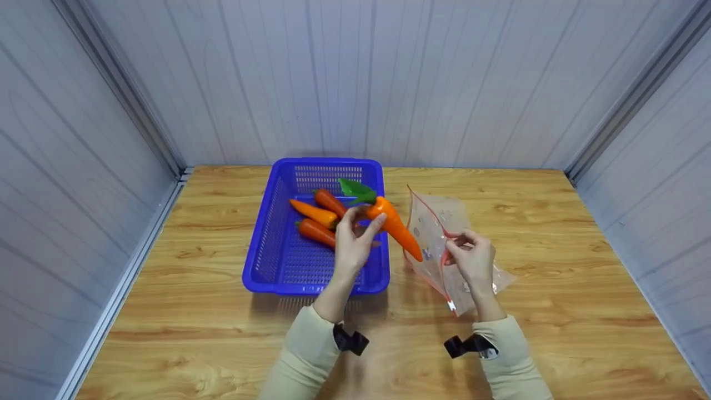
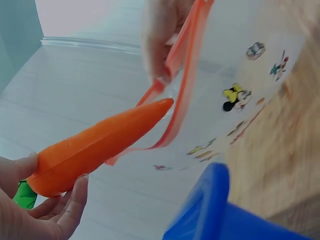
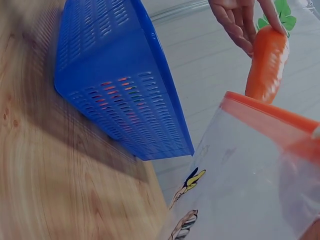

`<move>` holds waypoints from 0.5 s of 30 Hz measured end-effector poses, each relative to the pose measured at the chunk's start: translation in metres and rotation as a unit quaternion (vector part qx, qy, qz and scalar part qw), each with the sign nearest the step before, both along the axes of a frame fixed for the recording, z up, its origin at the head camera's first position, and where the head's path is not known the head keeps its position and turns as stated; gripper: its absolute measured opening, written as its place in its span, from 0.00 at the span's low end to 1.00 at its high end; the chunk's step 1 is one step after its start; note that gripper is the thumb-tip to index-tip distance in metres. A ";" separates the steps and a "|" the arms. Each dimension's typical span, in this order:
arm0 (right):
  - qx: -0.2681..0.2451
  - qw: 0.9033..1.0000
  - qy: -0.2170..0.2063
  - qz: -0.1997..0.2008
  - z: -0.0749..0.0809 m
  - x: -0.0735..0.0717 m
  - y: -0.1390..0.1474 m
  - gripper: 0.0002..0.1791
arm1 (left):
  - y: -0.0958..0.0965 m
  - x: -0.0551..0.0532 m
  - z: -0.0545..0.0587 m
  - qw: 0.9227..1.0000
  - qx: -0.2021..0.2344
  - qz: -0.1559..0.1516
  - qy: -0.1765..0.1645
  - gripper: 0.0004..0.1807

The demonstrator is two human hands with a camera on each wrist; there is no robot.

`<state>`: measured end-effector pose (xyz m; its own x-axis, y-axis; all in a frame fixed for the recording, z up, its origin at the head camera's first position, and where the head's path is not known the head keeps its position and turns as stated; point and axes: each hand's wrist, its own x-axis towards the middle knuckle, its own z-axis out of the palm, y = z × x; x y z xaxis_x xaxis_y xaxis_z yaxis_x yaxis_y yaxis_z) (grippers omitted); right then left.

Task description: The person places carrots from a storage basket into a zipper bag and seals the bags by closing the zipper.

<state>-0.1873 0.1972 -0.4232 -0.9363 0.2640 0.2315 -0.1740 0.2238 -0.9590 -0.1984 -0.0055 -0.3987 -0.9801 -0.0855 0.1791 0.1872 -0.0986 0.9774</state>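
Observation:
My left hand (image 1: 355, 244) grips an orange carrot (image 1: 395, 226) near its thick end, beside the green leaves. The carrot slants down, its tip at the mouth of a clear zip bag (image 2: 215, 75) with an orange-red seal and cartoon prints. In the left wrist view the tip overlaps the bag's parted rim; the head view does not settle how far inside it is. My right hand (image 1: 472, 256) pinches the bag's rim and holds it up off the table. Left of the bag, a blue basket (image 1: 258, 244) holds several carrots (image 1: 315, 231) and a yellow-orange pepper-like piece (image 1: 312, 211).
The basket's right wall (image 3: 115, 85) stands close to the bag, under my left forearm. A wood-grain table (image 1: 572, 266) carries everything. Pale panel walls (image 1: 344, 83) enclose the back and both sides. Each wrist wears a black camera mount (image 1: 351, 340).

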 end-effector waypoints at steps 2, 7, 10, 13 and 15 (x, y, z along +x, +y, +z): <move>0.004 1.000 0.001 0.000 0.006 0.003 -0.002 0.08 | 0.005 0.002 -0.003 1.000 -0.007 -0.004 0.001 0.21; 0.001 1.000 0.003 0.001 0.010 0.002 -0.003 0.08 | 0.017 0.012 0.002 0.999 -0.028 -0.015 0.008 0.19; -0.005 1.000 0.007 0.003 0.011 0.001 -0.003 0.08 | 0.023 0.021 0.008 0.999 -0.044 -0.017 0.018 0.18; -0.008 1.000 0.015 0.005 0.014 0.000 -0.003 0.08 | 0.030 0.019 0.000 0.997 -0.066 -0.017 0.036 0.18; -0.007 1.000 0.020 0.006 0.016 -0.001 -0.004 0.07 | 0.034 0.017 -0.006 0.995 -0.082 -0.015 0.051 0.19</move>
<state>-0.1881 0.1936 -0.4073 -0.9292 0.2569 0.2657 -0.2153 0.2080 -0.9541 -0.1812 0.0284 -0.4047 -0.9577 -0.0189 0.2871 0.2857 0.0535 0.9568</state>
